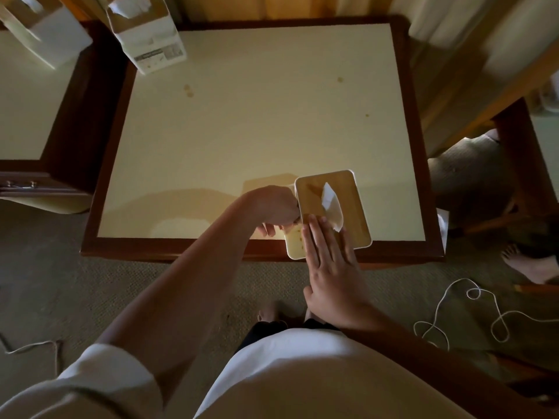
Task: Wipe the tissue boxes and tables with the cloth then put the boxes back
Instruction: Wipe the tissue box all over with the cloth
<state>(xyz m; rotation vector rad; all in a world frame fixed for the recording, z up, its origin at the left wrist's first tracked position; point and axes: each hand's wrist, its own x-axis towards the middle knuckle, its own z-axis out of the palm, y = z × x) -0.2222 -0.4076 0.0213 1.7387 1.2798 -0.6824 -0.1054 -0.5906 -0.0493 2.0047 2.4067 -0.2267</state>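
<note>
A white tissue box (351, 213) with a wooden lid and a tissue sticking out stands at the front edge of the cream-topped table (257, 131). Its near side carries small brown spots. My right hand (329, 261) lies flat on the lid, fingers straight. My left hand (272, 210) is curled against the box's left side, gripping a pale cloth (289, 186) of which only an edge shows. A second tissue box (145, 34) stands at the table's far left corner. A third tissue box (39, 31) is on the left table (24, 101).
Small brown stains (189, 90) mark the tabletop, with others at the right. The table has a dark wooden rim (417, 140). A white cord (453, 313) loops over the carpet at right, near another person's bare foot (532, 267) and a chair.
</note>
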